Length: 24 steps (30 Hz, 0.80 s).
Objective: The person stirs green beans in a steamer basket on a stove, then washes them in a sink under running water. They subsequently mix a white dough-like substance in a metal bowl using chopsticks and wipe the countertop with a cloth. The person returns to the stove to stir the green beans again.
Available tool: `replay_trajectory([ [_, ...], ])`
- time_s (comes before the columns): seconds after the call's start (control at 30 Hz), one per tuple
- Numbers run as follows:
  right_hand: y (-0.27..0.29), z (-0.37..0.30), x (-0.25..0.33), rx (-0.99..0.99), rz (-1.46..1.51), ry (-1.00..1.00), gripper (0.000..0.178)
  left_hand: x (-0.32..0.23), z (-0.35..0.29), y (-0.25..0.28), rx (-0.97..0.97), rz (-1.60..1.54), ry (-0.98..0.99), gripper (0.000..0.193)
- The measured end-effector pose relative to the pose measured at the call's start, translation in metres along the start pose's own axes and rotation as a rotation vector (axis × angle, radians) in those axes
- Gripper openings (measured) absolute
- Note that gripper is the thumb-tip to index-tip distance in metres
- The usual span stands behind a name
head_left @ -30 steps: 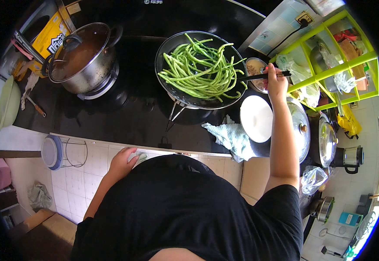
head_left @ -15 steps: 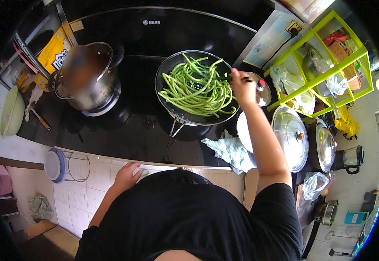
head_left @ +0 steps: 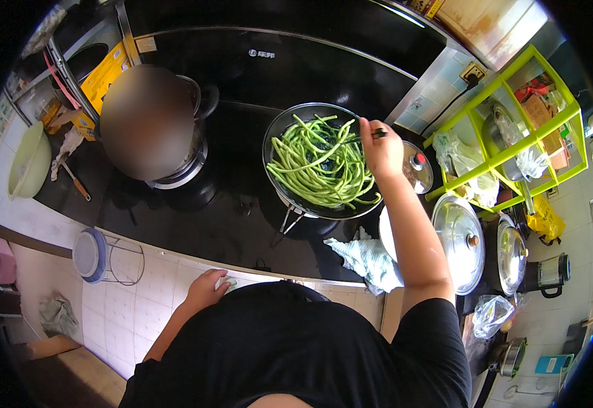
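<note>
A wide dark pan [head_left: 274, 121] stands on the stove, filled with long green beans [head_left: 320, 173] lying tangled inside. My right hand [head_left: 383, 153] is closed around thin dark chopsticks [head_left: 352, 141], which reach over the pan's right rim into the beans. Down by my waist, below the counter edge, my left hand [head_left: 207, 290] has its fingers curled. A small pale thing [head_left: 229, 283] shows at its fingertips, too little of it visible to name.
At left, a steel pot sits on another burner [head_left: 181, 178], mostly blurred. A crumpled cloth [head_left: 364, 260] lies at the counter edge below the pan. Lidded pots [head_left: 458, 241] stand at right, under a green rack [head_left: 507, 149]. A round stool [head_left: 90, 255] stands on the floor.
The view has shifted, so the stove and pan sit lower and farther right. My right hand remains at the pan's rim with the chopsticks; the beans' tangle has shifted a little.
</note>
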State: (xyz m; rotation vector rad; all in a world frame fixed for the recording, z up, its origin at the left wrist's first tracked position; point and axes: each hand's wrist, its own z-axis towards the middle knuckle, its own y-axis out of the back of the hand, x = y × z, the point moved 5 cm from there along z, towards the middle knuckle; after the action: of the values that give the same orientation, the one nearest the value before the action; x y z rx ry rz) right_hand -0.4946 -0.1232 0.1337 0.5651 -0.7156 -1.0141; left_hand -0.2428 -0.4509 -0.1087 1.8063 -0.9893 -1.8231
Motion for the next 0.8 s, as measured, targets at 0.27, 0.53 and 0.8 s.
replay_trajectory([
  [0.27, 0.030, 0.008, 0.010, -0.266, 0.038, -0.006, 0.037, 0.009, -0.003, 0.004, -0.008, 0.022, -0.002, 0.029],
  [0.53, -0.044, -0.004, -0.028, 0.019, 0.313, 0.030, 0.024, -0.001, 0.002, 0.000, -0.002, -0.005, -0.047, 0.029],
  [0.8, -0.031, -0.041, -0.030, 0.269, 0.313, -0.107, 0.023, 0.013, -0.007, 0.005, -0.001, 0.033, 0.019, 0.028],
])
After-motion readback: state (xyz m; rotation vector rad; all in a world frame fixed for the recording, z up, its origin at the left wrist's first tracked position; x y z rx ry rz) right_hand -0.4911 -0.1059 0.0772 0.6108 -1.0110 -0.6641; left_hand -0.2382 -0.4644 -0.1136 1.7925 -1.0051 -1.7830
